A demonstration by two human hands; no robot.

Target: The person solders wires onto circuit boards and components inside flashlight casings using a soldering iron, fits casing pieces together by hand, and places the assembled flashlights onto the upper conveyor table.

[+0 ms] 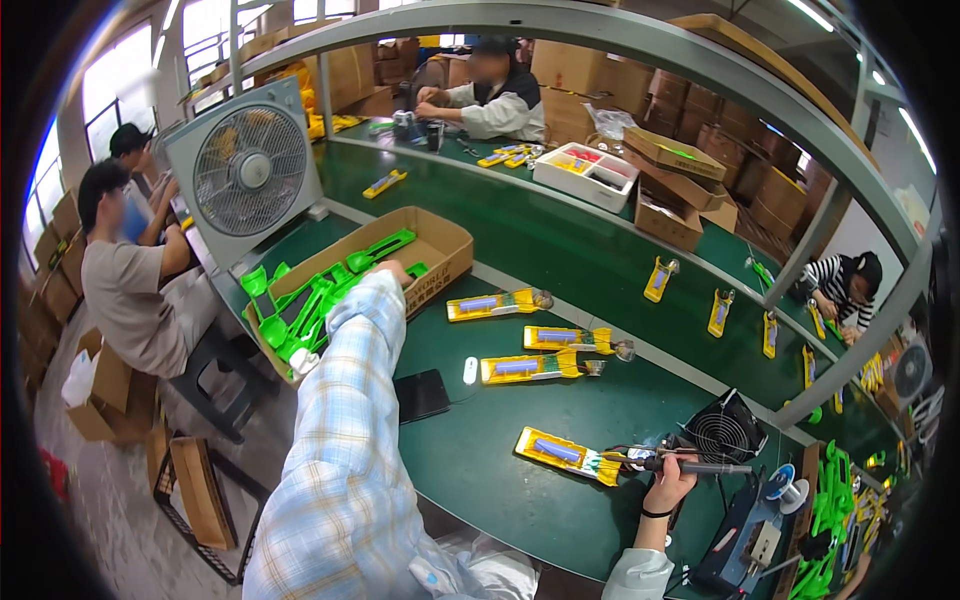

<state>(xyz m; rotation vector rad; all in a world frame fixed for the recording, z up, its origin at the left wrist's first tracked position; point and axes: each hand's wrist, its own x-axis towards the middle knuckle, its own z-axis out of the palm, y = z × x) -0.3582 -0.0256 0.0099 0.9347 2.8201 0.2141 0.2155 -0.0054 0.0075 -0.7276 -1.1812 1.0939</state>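
Note:
My left hand (393, 272), at the end of a plaid sleeve, reaches into a cardboard box (440, 238) of green plastic parts (325, 300). Its fingers are mostly hidden, so whether it grips a part does not show. My right hand (668, 488), with a black band at the wrist, is closed round a soldering iron (715, 467). Just left of it lies a yellow casing (560, 452) with a lilac cylinder and a small circuit board. Farther up the green table rest three similar casings, the upper one (490, 305) nearest the box.
A black phone (422, 396) and a small white oval device (470, 371) lie mid-table. A black fan (725, 428), solder spool (785, 488) and blue soldering station (738, 540) crowd the right. Behind runs a green conveyor (570, 240) with yellow casings. A large fan (250, 160) stands left; other people sit around.

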